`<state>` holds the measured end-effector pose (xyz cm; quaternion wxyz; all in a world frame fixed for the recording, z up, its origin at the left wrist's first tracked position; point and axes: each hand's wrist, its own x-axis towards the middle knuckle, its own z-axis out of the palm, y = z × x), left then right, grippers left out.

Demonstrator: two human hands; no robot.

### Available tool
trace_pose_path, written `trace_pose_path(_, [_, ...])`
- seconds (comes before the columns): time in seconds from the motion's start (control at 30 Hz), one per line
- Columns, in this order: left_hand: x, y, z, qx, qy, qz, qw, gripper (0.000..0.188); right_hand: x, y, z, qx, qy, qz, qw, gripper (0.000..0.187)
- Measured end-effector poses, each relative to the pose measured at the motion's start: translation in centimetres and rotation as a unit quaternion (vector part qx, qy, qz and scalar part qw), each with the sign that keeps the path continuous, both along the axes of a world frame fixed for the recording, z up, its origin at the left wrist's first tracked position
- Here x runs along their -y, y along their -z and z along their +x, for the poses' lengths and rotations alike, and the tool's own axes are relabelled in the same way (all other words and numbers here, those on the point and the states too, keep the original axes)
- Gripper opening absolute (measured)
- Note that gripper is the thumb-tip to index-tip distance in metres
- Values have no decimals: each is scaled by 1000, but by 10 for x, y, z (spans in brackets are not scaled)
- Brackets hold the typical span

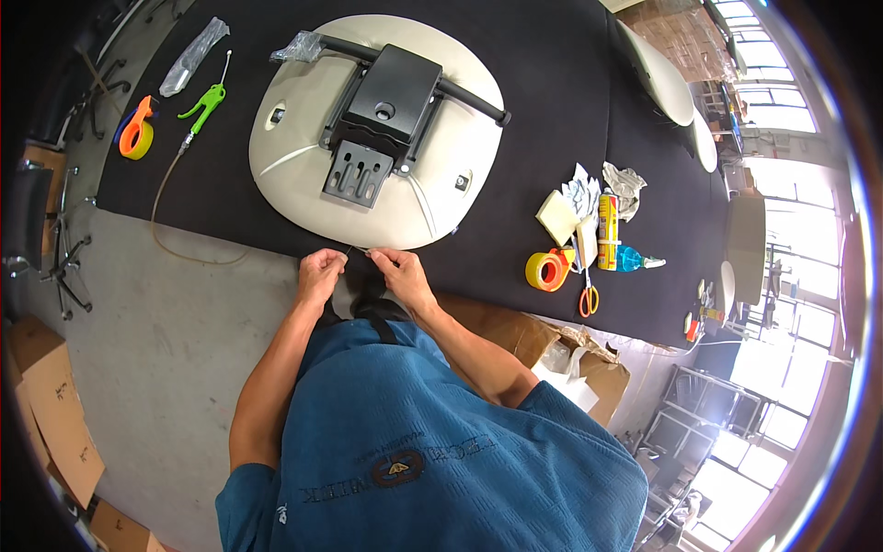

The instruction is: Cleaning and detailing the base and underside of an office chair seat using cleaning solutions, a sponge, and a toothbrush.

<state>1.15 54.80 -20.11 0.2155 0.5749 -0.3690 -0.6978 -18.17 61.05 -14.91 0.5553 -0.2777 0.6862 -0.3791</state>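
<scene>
My left hand (322, 274) and my right hand (401, 276) meet just off the near edge of the table, fingers pinched together. Between the fingertips is something thin and small, too fine to make out. Just beyond them lies a cream chair seat (285, 152), upside down. A black seat mechanism (395, 87) is mounted on its underside, with a slotted metal plate (355, 175) at the near end and a bar sticking out on either side. Clear plastic film (299, 48) wraps the left bar's end.
Left on the black-covered table (543, 110): a green air blow gun (208, 103) with a hose, a tape dispenser (136, 138), a plastic-wrapped item (195, 57). Right: another tape dispenser (548, 270), orange-handled scissors (589, 300), a yellow spray can (608, 221), a blue bottle (631, 258). Cardboard boxes (61, 405) stand left.
</scene>
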Motion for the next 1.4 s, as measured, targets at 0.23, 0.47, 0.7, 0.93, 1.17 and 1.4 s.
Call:
trace_pose_path(0.23, [-3, 4, 0, 8, 3, -1, 1000, 13, 0, 0, 2, -15, -6, -23, 1000, 31])
trace_pose_path(0.47, [-14, -1, 51, 31, 68, 7, 997, 39, -11, -8, -16, 78, -78, 44, 993, 34])
trace_pose_path(0.7, [-111, 46, 247, 582, 338, -49, 738, 46, -51, 6, -36, 117, -133, 16, 984, 33])
trace_pose_path(0.93, [-76, 46, 237, 475, 166, -106, 858, 34, -51, 13, -34, 107, -161, 23, 981, 40])
trace_pose_path(1.17, [105, -22, 108, 179, -87, -373, 906, 25, -31, -18, -18, 64, -128, 5, 990, 36])
trace_pose_path(1.4, [175, -18, 105, 205, 36, -449, 869, 12, 0, -27, 39, 96, 1, -5, 995, 36])
